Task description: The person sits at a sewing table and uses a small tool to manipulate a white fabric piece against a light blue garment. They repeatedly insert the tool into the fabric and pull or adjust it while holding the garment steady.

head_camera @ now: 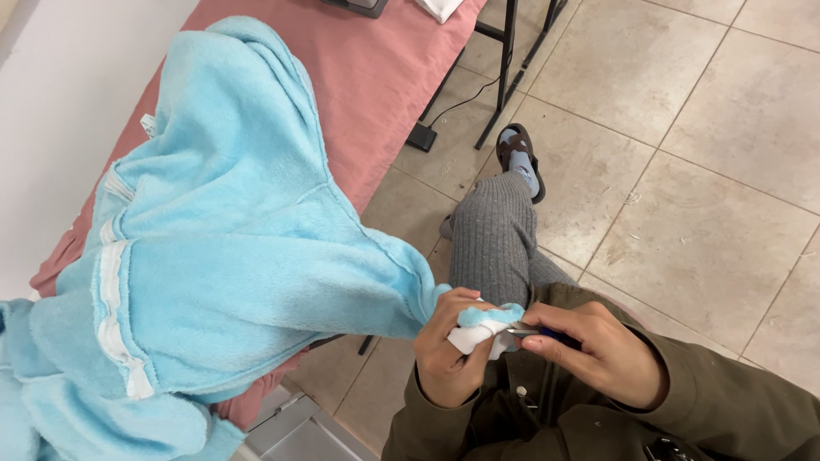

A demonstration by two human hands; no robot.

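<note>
Gripping one bunched corner of the light blue fleece garment [231, 256], the left hand [446, 354] has its fingers closed around the fabric and its white lining just above the lap. The right hand [602, 350] pinches a small metal-tipped tool with a dark blue handle [534, 333]; most of that tool is hidden under the fingers, so its kind cannot be made out. Its tip touches the bunched fabric. The garment is one piece, stretched from the hands up over the pink-covered counter [384, 77]; its lower left part is cut off by the frame edge. One white zipper strip [111, 299] shows along it. One sandalled foot [519, 158] in a blue sock rests on the tiled floor [683, 171]; the second foot is hidden. Objects at the counter's far end are cropped and cannot be identified.
</note>
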